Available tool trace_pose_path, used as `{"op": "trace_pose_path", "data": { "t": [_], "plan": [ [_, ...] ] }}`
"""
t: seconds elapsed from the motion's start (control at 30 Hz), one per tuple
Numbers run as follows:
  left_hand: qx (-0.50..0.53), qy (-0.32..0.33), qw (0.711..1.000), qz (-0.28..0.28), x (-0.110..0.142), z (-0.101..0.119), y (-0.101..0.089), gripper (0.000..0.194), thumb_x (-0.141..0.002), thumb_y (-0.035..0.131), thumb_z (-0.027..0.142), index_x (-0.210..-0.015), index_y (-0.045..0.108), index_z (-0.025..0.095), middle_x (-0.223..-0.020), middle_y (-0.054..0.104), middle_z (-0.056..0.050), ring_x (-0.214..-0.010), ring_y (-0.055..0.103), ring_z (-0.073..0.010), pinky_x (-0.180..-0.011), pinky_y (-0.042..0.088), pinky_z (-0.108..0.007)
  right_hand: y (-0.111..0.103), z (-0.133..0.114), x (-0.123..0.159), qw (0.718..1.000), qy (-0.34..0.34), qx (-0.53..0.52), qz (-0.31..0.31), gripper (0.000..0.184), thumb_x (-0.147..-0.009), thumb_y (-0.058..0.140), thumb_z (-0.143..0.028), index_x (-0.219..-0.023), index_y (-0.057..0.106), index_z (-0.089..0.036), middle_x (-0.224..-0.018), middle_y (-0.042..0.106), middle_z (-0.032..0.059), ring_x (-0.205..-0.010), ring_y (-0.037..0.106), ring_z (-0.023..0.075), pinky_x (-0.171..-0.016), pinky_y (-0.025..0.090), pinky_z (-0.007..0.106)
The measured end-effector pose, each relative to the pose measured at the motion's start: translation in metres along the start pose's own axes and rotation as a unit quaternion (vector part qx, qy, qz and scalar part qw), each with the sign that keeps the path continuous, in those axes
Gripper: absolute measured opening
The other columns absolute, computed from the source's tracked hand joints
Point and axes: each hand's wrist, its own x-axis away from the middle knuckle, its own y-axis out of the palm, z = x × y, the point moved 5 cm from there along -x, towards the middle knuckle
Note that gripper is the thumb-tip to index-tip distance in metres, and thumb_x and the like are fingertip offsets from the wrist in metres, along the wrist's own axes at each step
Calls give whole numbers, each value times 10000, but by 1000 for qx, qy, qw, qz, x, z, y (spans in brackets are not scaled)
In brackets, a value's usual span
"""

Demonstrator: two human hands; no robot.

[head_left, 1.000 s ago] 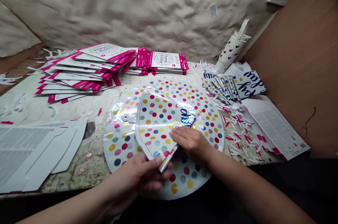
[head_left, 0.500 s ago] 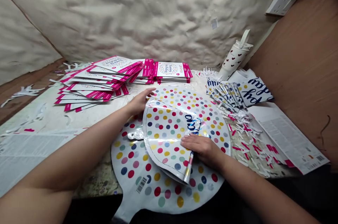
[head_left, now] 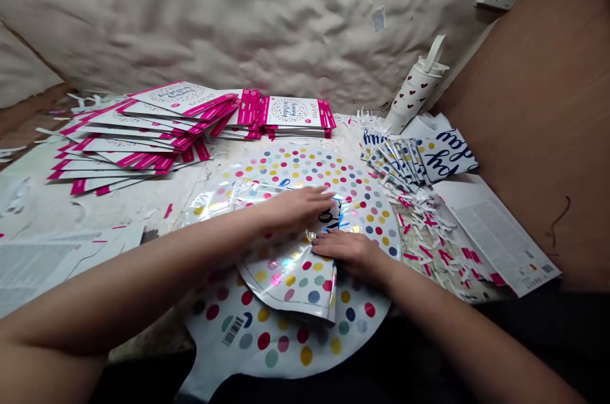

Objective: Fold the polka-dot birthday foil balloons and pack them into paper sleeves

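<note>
Now my left hand [head_left: 295,208] is open and flat on the shiny foil, and my fingers point to the right. My right hand [head_left: 350,253] is open and flat too, and it presses down on the folded foil [head_left: 295,283]. My two hands are close, just beside each other, and neither one is clamped on anything. The folded foil has colored dots and lies on top of a big round balloon [head_left: 286,343], which has dots too and a barcode [head_left: 233,331] near the bottom. I cannot tell if the fold and the balloon are one piece or two. They both lie in the middle of the table [head_left: 119,207]. Behind them are piles of cards [head_left: 143,127] with pink edges. To the right is a heap of folded foil bags [head_left: 405,159] with blue writing, and a white bottle [head_left: 414,94] with red hearts stands behind it. Little paper bits [head_left: 424,220] lie near a printed sheet [head_left: 495,232]. More sheets [head_left: 61,258] lie at the left.
</note>
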Motion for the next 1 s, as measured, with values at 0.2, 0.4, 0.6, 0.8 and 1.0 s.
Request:
{"op": "trace_pose_path", "data": {
  "t": [0.2,0.4,0.6,0.8,1.0],
  "plan": [
    [-61,-68,996,-23,-35,23,42,524,-907,318,374,-1393,304,178,-1460,291,-101,-1335,239,-296,-1057,179,-476,-4,-23,26,1000,-16,-11,21,264,-870,425,-128,-1057,607,-162,-1110,657,99,-1097,576,172,-997,418,369],
    [-49,-126,990,-47,16,7,38,557,-915,285,439,-1421,229,215,-1493,191,-66,-1376,118,-283,-1085,83,-494,-20,6,20,951,275,-140,22,314,-902,364,-329,-728,578,-180,-684,646,25,-658,622,157,-631,517,275],
    [-25,-307,949,-61,142,-38,-6,557,-889,316,407,-1411,272,216,-1475,256,-39,-1352,228,-258,-1101,186,-428,-12,51,-1,833,507,-222,-2,335,-858,419,-427,-637,499,-188,-531,532,-9,-489,534,136,-464,449,247],
    [-81,-310,945,66,115,43,-15,568,-913,244,476,-1398,305,186,-1474,262,-40,-1343,257,-244,-1089,270,-410,-8,62,-12,789,577,-193,-87,303,-875,423,-410,-729,550,-177,-505,577,23,-455,584,170,-472,485,292],
    [-41,-259,961,-89,89,90,53,800,-839,295,627,-1416,213,79,-1477,119,-168,-1360,108,-345,-1074,210,-513,-30,19,-24,862,504,44,-39,370,-901,377,-354,-1134,540,-117,-1063,617,202,-999,585,322,-803,463,459]
  ]
}}
